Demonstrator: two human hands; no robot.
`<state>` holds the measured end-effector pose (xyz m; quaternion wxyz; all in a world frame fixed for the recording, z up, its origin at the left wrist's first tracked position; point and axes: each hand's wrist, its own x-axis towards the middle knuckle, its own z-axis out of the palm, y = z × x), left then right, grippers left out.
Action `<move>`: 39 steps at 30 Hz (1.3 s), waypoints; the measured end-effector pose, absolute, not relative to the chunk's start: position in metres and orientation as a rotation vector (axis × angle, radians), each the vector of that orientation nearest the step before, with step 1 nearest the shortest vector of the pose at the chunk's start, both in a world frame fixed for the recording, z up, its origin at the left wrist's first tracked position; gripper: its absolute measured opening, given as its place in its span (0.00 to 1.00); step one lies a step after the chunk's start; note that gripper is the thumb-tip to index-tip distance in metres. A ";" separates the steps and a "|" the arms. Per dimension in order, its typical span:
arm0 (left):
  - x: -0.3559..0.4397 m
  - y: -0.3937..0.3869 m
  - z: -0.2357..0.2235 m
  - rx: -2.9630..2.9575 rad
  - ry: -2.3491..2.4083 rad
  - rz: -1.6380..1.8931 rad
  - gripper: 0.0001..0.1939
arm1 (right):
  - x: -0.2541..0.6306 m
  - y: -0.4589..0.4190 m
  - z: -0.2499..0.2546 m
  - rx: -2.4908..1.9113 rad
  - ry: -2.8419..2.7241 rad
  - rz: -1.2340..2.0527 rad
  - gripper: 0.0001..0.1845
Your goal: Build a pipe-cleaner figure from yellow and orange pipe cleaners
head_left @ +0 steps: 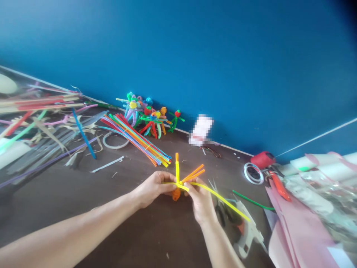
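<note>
Left hand [152, 189], right hand [200, 203], fingers [189, 187] pinching yellow pipe cleaner [220, 199] and orange pipe cleaners [193, 173] tight at the crossing [178, 184], zero slack.

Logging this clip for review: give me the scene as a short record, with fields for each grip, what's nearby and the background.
Left grip: left hand pinches yellow and orange pipe cleaners at their crossing
Right grip: right hand holds them from the other side
Nearby: hot glue gun, green pipe cleaner
Surface: dark brown table
Background: pipe cleaner figures, blue wall
</note>
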<state>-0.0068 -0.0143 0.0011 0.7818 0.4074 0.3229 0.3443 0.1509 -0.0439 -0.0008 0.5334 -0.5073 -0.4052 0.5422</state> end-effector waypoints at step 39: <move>-0.003 -0.017 -0.004 0.975 0.751 0.948 0.13 | 0.151 -0.058 0.027 -1.338 -1.640 0.459 0.06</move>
